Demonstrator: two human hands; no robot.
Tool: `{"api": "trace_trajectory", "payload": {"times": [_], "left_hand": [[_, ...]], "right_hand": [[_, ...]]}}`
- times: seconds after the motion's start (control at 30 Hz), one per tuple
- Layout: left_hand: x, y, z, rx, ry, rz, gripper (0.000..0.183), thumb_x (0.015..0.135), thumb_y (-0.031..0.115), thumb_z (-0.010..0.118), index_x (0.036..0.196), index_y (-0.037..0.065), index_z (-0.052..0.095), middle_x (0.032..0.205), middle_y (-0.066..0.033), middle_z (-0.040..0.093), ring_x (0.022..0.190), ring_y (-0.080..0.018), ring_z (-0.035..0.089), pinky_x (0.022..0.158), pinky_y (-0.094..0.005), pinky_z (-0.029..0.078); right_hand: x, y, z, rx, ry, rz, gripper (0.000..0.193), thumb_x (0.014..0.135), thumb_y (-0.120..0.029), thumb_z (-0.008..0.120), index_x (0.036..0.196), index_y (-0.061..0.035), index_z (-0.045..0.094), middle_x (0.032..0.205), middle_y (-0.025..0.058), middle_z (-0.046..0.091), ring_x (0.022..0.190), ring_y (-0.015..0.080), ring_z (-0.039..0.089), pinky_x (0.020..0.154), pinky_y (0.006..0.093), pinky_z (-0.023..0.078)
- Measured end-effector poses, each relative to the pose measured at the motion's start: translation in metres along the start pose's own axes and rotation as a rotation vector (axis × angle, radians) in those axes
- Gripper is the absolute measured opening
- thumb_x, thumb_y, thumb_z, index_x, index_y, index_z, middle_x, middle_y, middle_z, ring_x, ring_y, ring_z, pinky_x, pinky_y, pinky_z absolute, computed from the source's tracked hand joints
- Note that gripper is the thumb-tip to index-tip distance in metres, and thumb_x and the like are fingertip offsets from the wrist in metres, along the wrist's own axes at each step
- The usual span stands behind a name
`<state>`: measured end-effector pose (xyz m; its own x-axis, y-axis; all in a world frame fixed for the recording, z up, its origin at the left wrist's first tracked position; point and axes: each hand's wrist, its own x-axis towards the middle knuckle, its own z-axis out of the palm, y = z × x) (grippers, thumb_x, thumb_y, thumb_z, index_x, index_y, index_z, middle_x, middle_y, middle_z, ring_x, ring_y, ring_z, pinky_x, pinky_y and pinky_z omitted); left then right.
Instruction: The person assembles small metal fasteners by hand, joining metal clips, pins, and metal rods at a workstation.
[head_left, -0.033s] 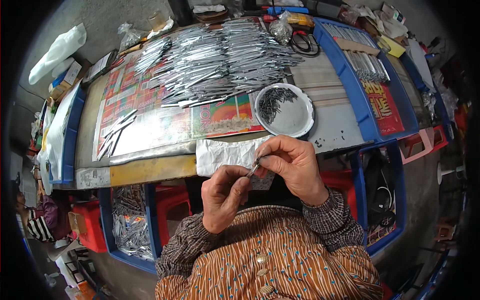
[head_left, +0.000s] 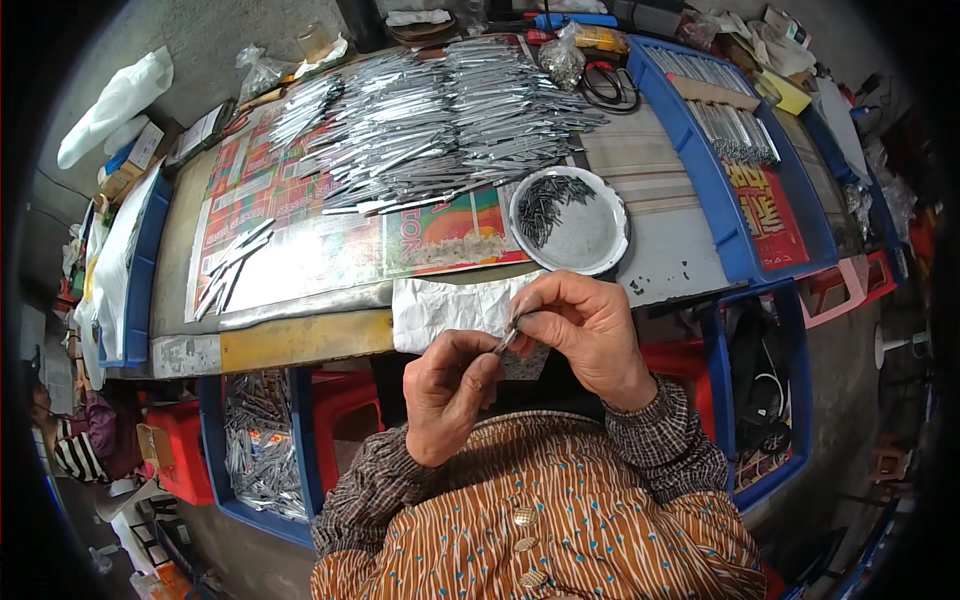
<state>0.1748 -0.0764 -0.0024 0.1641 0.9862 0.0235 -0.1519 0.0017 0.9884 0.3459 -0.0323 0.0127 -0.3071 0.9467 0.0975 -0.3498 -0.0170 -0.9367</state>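
Over the table's near edge, my left hand (head_left: 447,392) pinches a slim silvery metal rod (head_left: 507,341) between thumb and fingertips. My right hand (head_left: 588,330) is closed at the rod's other end; a small dark piece shows there, partly covered by the fingers. Just beyond both hands lies a crumpled white cloth (head_left: 445,308). A round white bowl (head_left: 585,245) stands past my right hand, with many small dark metal pieces (head_left: 545,208) inside. Farther back, silvery metal rods (head_left: 400,125) lie in a large heap. Several loose rods (head_left: 237,265) rest at the left.
A long blue tray (head_left: 715,215) with rows of rods stands on the right, another blue tray (head_left: 148,270) on the left. Blue bins (head_left: 210,440) and red stools (head_left: 182,455) sit below the table. Another person (head_left: 95,435) appears at far left.
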Motion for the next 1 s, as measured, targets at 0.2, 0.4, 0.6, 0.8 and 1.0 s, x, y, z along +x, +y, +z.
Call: {"api": "trace_trajectory", "payload": {"times": [0.2,0.4,0.6,0.8,1.0], "left_hand": [[0.001,-0.003,0.0,0.069,0.008,0.013,0.012,0.092,0.007,0.054,0.097,-0.003,0.053,0.076,-0.005,0.058,0.057,-0.0062,0.047,0.051,-0.0186,0.039],[0.003,-0.006,0.001,0.138,0.032,0.064,0.01,0.091,0.006,0.054,0.096,-0.003,0.054,0.074,-0.004,0.058,0.058,-0.005,0.046,0.051,-0.0182,0.037],[0.002,-0.006,0.001,0.218,0.024,0.055,0.009,0.091,0.005,0.054,0.094,-0.004,0.055,0.072,-0.0033,0.057,0.056,-0.0048,0.045,0.051,-0.0184,0.037],[0.006,-0.013,0.0,0.315,0.058,0.164,0.008,0.087,0.003,0.059,0.094,-0.001,0.058,0.066,-0.0025,0.059,0.056,-0.0049,0.052,0.052,-0.0194,0.042],[0.006,-0.008,-0.013,0.402,0.044,0.131,0.009,0.087,0.001,0.059,0.095,0.0,0.058,0.067,-0.0023,0.059,0.057,-0.0053,0.053,0.051,-0.0198,0.042]], "right_hand": [[0.002,0.001,-0.002,-0.035,-0.031,0.012,0.009,0.085,0.0,0.061,0.093,0.0051,0.059,0.081,0.0051,0.062,0.072,0.0099,0.062,0.065,0.0223,0.052],[0.001,-0.001,-0.001,-0.096,-0.02,0.038,0.008,0.085,0.0,0.061,0.092,0.0051,0.059,0.082,0.004,0.061,0.073,0.009,0.061,0.066,0.022,0.052],[-0.005,0.001,-0.004,-0.136,0.012,0.049,0.009,0.085,-0.001,0.061,0.091,0.0047,0.06,0.081,0.0032,0.06,0.072,0.0081,0.059,0.065,0.0213,0.05],[-0.003,-0.001,-0.007,-0.256,-0.017,0.011,0.006,0.084,-0.001,0.061,0.089,0.0026,0.06,0.08,0.0038,0.06,0.072,0.0077,0.057,0.063,0.0216,0.047],[0.014,-0.016,-0.025,-0.85,-0.005,-0.285,0.012,0.077,-0.003,0.063,0.088,0.0033,0.061,0.08,0.0105,0.062,0.077,0.0211,0.063,0.067,0.0293,0.048]]}}
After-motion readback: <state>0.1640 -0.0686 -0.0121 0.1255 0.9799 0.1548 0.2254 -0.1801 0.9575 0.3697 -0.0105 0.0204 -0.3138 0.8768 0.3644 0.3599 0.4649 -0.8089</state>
